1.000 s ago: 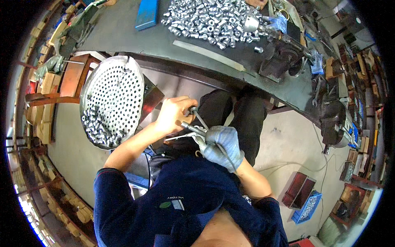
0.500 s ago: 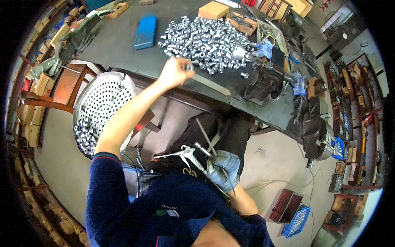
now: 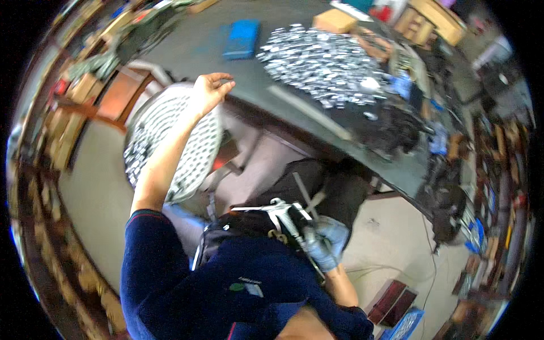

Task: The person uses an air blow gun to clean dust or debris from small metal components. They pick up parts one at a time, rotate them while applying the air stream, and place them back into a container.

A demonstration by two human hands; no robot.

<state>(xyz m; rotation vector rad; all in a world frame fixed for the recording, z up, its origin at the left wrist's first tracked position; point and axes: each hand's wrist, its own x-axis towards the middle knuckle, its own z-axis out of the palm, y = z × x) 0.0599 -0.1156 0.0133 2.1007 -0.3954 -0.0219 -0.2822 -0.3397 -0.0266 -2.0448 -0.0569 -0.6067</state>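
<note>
My bare left hand (image 3: 211, 92) is raised between the table edge and the perforated round metal basket (image 3: 201, 153), its fingers apart with nothing visible in them. In that basket, small metal fittings (image 3: 139, 150) lie along the left side. Low over my lap, my gloved right hand (image 3: 327, 243) is closed around a thin metal rod (image 3: 302, 190) that points up and away. A silver air blow gun (image 3: 281, 212) lies against that glove; whether the hand also grips it is unclear. Beyond, a large heap of metal fittings (image 3: 323, 65) covers part of the dark table (image 3: 249, 85).
A blue flat box (image 3: 241, 39) and a cardboard box (image 3: 334, 21) stand near the heap. A flat metal strip (image 3: 309, 111) lies along the table's front edge. Dark vises (image 3: 391, 127) are fixed at the right. A wooden stool (image 3: 124, 93) stands left; a red box (image 3: 391, 300) sits on the floor.
My left hand has moved left from the heap's near edge toward the basket, and the fitting it held no longer shows. The view has shifted and blurred; my right hand keeps the rod.
</note>
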